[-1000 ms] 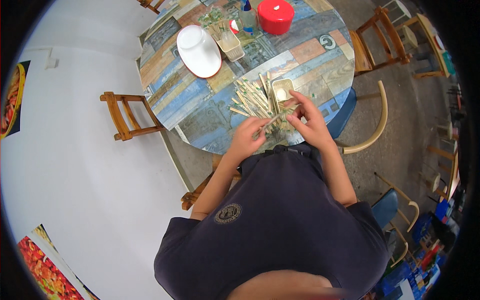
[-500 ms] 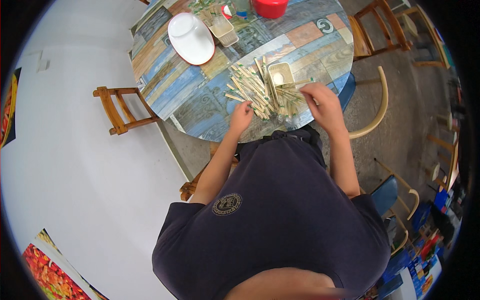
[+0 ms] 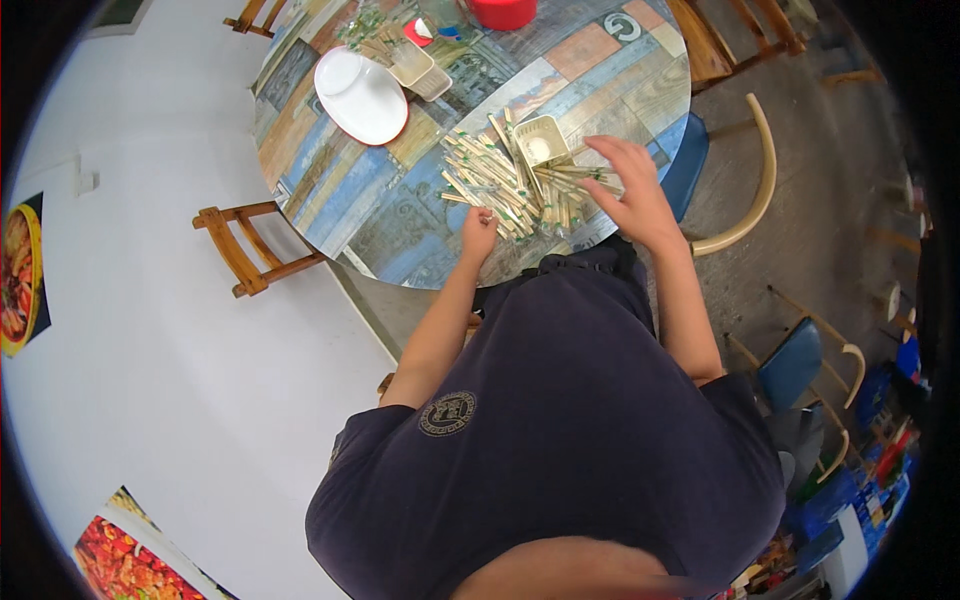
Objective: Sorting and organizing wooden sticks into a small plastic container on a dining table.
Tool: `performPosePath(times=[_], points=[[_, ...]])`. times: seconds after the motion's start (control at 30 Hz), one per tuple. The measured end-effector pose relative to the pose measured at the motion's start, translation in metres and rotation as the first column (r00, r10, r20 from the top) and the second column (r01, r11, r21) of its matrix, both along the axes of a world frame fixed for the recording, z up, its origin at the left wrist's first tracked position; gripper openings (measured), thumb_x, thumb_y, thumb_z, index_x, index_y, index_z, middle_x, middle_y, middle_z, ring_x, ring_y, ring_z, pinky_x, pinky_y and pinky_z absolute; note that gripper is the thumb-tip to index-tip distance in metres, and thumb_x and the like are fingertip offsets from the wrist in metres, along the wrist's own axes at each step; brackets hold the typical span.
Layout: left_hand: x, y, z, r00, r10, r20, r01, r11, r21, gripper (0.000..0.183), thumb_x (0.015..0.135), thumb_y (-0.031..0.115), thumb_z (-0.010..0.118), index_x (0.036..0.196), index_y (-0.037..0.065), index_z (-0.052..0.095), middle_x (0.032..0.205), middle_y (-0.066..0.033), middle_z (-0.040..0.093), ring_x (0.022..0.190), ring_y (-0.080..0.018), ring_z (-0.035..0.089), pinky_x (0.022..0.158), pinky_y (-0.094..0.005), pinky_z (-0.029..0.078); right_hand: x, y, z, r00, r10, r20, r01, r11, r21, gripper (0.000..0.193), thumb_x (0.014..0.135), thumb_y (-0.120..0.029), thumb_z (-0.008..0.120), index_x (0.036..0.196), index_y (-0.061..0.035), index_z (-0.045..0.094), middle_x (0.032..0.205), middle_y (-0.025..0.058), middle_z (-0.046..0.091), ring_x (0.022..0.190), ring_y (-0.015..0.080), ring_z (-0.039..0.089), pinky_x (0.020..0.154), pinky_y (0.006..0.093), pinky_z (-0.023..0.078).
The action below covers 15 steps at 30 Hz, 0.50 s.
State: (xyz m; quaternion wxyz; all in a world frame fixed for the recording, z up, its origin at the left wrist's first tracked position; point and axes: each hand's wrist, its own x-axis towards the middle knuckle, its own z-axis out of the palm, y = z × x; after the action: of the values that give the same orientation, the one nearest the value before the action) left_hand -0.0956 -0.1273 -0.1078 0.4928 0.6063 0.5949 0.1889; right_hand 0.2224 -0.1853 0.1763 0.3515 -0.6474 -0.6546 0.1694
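A loose heap of wrapped disposable chopsticks with green marks lies on the round table near my body. At the heap's lower left edge, my left hand has its fingers curled in; what they hold, if anything, is too small to make out. More wrapped chopsticks lie to the right, beside and against a cream plastic basket with something white inside. Over the right end of these, my right hand is open, thumb and fingers apart, with chopstick ends between or just under them.
On the patterned wooden-look table stand a white oval tray with a red rim, another cream basket and a red bowl. A wooden chair is at the left, a blue-seated chair at the right.
My right hand's fingers, closer together before near a single chopstick pack, have spread apart. My left hand remains curled by the heap. The whole view has shifted slightly.
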Motion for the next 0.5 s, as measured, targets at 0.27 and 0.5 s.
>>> performPosePath(times=[0.27,0.5], points=[[-0.018,-0.016,0.019,0.982,0.164,-0.094,-0.14,0.966,0.217,0.039,0.085,0.007,0.078,0.105,0.006,0.045,0.08,-0.0054,0.054,0.07,-0.0168,0.055,0.067,-0.0347,0.049,0.05,-0.057,-0.042,0.855,-0.341,-0.39,0.336,0.938,-0.085,0.04,0.09,-0.014,0.073,0.129,-0.0052,0.064,0.129,0.0151,0.063,0.12,0.0322,0.059,0.104,0.041,0.045],[-0.026,-0.029,0.023,0.952,0.142,-0.271,-0.132,0.99,0.053,0.046,0.082,0.006,0.082,0.105,0.007,0.042,0.077,-0.0035,0.052,0.067,-0.0154,0.053,0.065,-0.0337,0.048,0.072,-0.059,-0.108,0.819,-0.335,-0.465,0.244,0.938,-0.246,0.039,0.094,-0.018,0.069,0.131,-0.0045,0.062,0.128,0.0173,0.062,0.121,0.0337,0.058,0.104,0.0421,0.046]])
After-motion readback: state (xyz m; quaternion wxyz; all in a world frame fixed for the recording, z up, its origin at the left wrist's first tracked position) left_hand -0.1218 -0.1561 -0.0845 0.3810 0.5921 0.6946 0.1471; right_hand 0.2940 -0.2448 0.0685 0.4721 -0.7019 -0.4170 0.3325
